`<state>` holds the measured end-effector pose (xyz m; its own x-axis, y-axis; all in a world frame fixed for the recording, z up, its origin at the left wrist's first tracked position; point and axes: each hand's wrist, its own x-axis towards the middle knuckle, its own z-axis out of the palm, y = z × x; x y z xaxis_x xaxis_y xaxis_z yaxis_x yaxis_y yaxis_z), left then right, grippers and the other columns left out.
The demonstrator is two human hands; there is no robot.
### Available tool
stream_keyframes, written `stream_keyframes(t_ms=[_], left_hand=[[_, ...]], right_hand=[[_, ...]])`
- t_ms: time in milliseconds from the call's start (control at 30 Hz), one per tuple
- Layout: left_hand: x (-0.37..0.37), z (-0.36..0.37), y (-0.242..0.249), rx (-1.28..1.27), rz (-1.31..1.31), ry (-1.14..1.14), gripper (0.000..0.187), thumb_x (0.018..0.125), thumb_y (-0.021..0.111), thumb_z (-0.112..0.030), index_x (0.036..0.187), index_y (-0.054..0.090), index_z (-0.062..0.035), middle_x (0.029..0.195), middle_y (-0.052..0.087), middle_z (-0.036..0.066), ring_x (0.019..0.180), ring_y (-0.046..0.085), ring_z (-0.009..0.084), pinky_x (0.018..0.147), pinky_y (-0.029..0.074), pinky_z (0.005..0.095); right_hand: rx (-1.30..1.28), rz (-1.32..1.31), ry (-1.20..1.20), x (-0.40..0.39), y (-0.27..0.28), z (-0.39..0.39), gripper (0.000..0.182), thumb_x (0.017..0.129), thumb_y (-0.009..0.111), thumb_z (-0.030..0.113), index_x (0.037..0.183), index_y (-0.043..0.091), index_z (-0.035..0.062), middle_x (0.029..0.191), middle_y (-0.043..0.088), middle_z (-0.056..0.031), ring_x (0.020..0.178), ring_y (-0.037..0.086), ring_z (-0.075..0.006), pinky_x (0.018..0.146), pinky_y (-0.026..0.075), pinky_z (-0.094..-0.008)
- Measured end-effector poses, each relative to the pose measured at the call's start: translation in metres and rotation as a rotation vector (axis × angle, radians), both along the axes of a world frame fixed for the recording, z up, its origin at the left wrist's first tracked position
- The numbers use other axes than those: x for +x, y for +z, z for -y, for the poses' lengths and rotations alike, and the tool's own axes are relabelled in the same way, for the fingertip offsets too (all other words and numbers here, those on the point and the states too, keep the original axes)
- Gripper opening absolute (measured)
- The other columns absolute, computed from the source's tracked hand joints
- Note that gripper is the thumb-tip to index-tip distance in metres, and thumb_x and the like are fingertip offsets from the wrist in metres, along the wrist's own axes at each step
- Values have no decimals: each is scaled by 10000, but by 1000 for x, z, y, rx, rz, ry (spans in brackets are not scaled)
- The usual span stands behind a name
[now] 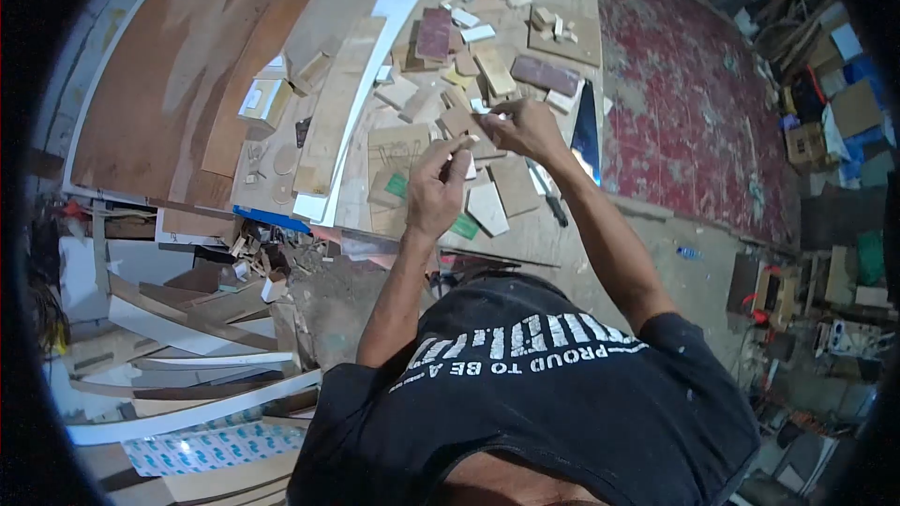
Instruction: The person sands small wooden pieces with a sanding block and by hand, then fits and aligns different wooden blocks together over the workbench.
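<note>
Over the wooden worktable my left hand (437,189) is closed, its thumb and fingers pinching a small pale wood piece (472,140). A little farther forward and to the right, my right hand (528,129) is also closed, with a small white piece (480,107) at its fingertips. The exact shape of both pieces is too small to make out. Beneath and around the hands lie loose wood blocks, among them a pale block (494,71), a dark red block (544,75) and a white-faced block (487,208). A dark-handled tool (557,210) rests near the table's front edge.
Long boards (342,108) and a white strip (398,0) run along the table's left. A square board (565,36) bears small sticks at the back right. To the right is a worn red surface (694,103). Offcuts (206,356) pile up at lower left.
</note>
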<state>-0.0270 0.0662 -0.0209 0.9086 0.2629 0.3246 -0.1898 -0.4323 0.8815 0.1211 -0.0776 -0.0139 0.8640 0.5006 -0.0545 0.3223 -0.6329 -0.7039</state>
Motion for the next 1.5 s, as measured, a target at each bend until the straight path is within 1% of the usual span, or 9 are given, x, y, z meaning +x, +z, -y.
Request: stream_keyframes(t_ms=[200,300,533,600,700,800,1033,1200,1500], left_hand=[[-20,-24,-29,-679,-295,134,425,979,502,-73,1402,473,-100,996,620,54,679,532,92,585,514,224],[-17,-21,-40,-765,-328,128,380,972,503,-51,1347,456,-97,1088,577,90,798,620,156,623,576,265],[7,-5,-71,-1075,-322,145,426,898,597,16,1290,460,-79,1164,549,109,1007,635,270,859,570,418],[15,1,-72,-1091,-309,169,460,872,628,36,1288,463,-71,1170,544,109,1066,620,279,908,547,441],[31,10,-74,-1046,-322,157,459,871,637,27,1288,461,-50,1178,536,103,1129,604,296,929,539,434],[50,21,-77,-1030,-297,135,466,874,640,17,1296,447,-35,1191,522,109,1177,582,318,944,534,432],[93,38,-77,-769,-350,143,204,940,610,-85,1116,577,11,1009,629,99,953,696,260,688,615,317],[105,34,-87,-831,-521,76,255,934,623,-109,1157,579,6,1038,640,109,953,684,228,756,595,349],[130,26,-112,-1200,-521,-298,285,924,641,-159,1175,590,-32,1044,667,68,954,657,186,856,552,381]], right_hand=[[-183,162,-81,-43,-158,59,394,848,637,316,1088,578,9,994,640,-228,849,637,-419,699,510,-487],[-273,169,78,-64,-192,71,431,819,678,260,1134,524,9,1196,546,-200,1091,527,-405,885,443,-499],[-262,295,100,-62,-193,86,438,830,653,283,1209,584,75,1376,438,-186,1231,452,-350,986,393,-470],[-172,346,58,-54,-188,85,441,826,665,263,1221,607,76,1356,480,-204,1195,501,-343,968,424,-433],[330,-658,163,-49,-155,76,415,876,651,205,1248,589,29,1098,649,-149,948,640,-229,804,508,-323],[647,-961,263,-62,-135,65,485,880,669,88,1331,512,2,1025,672,-91,889,630,-146,781,513,-288],[708,-1045,161,-53,-134,84,475,894,675,73,1324,502,-31,933,665,-56,792,623,-112,721,500,-244],[850,-1173,74,-42,-131,92,305,997,536,289,1111,611,17,880,680,-60,709,614,-115,677,500,-255],[1124,-1331,-122,-47,-119,93,291,973,582,295,1078,605,25,896,676,-87,692,623,-137,638,504,-259]])
